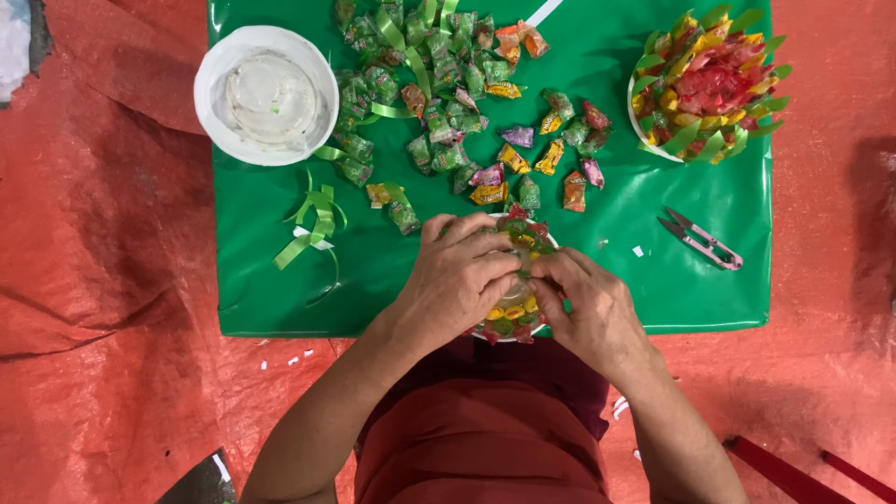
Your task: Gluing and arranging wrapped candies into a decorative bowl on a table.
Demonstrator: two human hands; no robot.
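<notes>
I read this as an informal craft workspace on the floor: an orange tarpaulin [112, 308] covers the ground, a green sheet [653, 205] serves as work surface, with wrapped candies [448, 103], ribbon strips [313, 224] and thread snips [702, 240] laid out.

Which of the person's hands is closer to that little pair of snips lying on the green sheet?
The right hand. The snips lie just to its right and slightly farther up the green sheet; the left hand is farther away, on the other side of the right one.

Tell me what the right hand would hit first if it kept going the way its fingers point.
The right hand points up-left; its fingertips already meet the candy-ringed bowl, and just beyond, probably, the left hand.
</notes>
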